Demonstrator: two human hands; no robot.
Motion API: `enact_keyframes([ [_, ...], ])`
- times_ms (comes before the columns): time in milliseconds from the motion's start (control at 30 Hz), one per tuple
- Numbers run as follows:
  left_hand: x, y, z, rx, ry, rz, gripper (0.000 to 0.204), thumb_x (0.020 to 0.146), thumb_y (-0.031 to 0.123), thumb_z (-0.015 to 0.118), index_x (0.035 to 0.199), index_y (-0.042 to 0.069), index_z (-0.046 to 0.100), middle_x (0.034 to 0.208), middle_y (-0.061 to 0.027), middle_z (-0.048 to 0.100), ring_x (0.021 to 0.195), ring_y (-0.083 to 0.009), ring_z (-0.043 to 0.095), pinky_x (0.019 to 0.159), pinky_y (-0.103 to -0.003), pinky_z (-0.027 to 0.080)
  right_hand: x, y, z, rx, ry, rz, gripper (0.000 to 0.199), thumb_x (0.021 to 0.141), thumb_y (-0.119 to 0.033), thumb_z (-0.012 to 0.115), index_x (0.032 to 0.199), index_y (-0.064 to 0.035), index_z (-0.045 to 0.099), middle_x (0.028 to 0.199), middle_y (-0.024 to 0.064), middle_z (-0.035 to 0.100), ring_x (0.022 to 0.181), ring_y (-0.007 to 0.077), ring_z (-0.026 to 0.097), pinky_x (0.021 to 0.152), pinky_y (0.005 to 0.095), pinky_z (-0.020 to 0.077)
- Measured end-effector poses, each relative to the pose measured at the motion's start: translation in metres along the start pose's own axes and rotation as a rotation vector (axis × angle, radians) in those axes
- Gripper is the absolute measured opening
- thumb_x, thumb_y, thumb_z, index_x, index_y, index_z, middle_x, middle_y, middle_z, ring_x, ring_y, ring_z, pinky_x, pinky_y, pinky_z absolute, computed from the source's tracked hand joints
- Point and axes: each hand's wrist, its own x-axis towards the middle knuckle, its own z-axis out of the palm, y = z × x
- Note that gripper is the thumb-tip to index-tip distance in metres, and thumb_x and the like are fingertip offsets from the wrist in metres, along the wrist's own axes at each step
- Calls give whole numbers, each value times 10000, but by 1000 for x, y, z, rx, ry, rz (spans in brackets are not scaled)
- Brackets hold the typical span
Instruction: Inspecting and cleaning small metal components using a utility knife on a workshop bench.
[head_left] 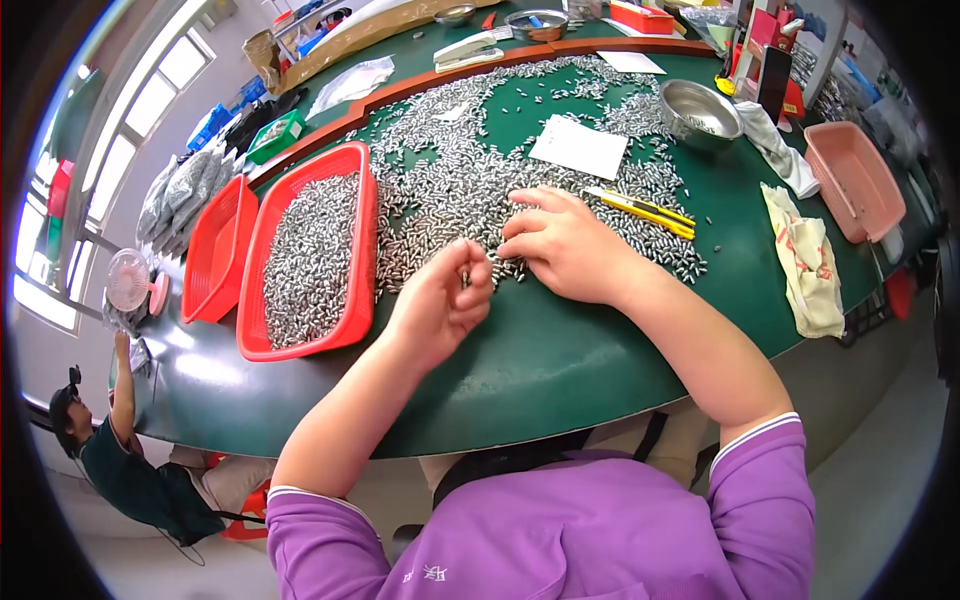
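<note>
Pinching small metal pins (470,180): left hand (440,305) fingers curled, contents hidden | right hand (565,245) spread on pile

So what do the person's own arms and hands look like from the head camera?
Both hands are bare: the left hand and the right hand show no gloves, rings or watch. The forearms are uncovered. Short purple sleeves end above the elbows, each cuff edged with thin white stripes. The shirt is the same purple.
</note>
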Motion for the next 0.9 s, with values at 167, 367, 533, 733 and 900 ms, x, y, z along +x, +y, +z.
enact_keyframes([
  [167,-9,-22,-11,-76,-168,-76,267,1028,296,353,937,85,491,758,-19,466,518,-81,333,428,-206,258,3,5,-20,-18,76,65,146,730,-59,671,858,-125,696,968,20,611,1092,251,550,946,399,436],
  [367,-9,-19,-18,-113,-273,-61,311,1029,341,359,919,77,481,741,-12,446,509,-66,334,410,-184,273,11,-13,-54,-65,-177,297,119,762,-90,673,877,-113,694,961,41,608,1006,244,547,923,373,443],
  [533,-10,-20,-22,-126,-319,-64,308,1025,333,360,958,71,509,770,-20,468,532,-79,339,452,-210,277,30,11,-39,-41,-154,356,224,813,-68,601,1030,-75,657,1048,94,624,1042,287,580,923,389,458],
  [733,-8,-23,-20,-47,-341,-43,298,1022,324,369,958,70,511,755,-26,452,529,-76,339,437,-198,274,77,50,5,40,-149,342,340,853,-230,626,1170,-111,622,1180,139,579,1111,324,553,971,402,441],
  [900,-10,-24,-24,-37,-347,-13,241,1005,294,420,968,78,520,758,-28,471,541,-78,342,457,-208,270,107,54,45,2,-134,307,425,842,-310,651,1224,-131,603,1229,141,560,1172,328,515,1016,413,406],
])
